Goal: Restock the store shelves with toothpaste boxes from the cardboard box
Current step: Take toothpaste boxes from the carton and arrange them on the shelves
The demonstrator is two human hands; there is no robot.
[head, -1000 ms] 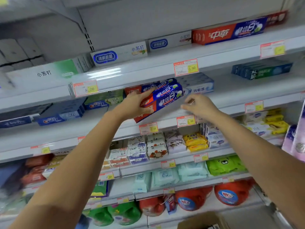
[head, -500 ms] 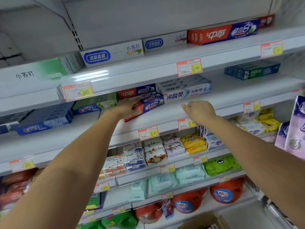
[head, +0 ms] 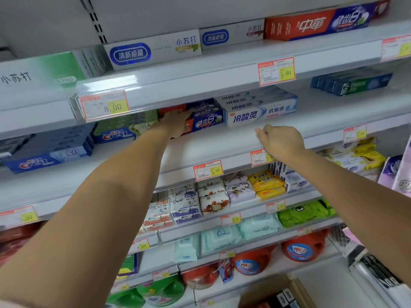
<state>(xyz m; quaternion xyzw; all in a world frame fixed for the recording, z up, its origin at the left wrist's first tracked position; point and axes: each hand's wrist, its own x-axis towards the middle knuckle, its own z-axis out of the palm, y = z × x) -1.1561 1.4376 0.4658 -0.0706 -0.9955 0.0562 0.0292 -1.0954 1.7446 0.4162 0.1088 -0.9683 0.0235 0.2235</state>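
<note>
Left hand [head: 175,124] presses the red-blue toothpaste box [head: 208,123] on the shelf [head: 213,147] with flat fingers, grip apart. Right hand [head: 282,141] rests on the shelf edge, grip together, empty.

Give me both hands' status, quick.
Left hand: laid over the red-and-blue toothpaste boxes; grip cannot be told.
Right hand: closed, curled on nothing visible, resting on the shelf.

The shelf [head: 222,147] looks like painted metal, smooth with a soft shine. The edge strip [head: 178,87] is clear plastic and very glossy. The toothpaste boxes [head: 206,123] are printed card with a glossy finish. The price labels [head: 277,71] are matt paper. The cardboard box [head: 262,292] is brown and matt. The detergent bottles [head: 300,247] are shiny plastic.
</note>
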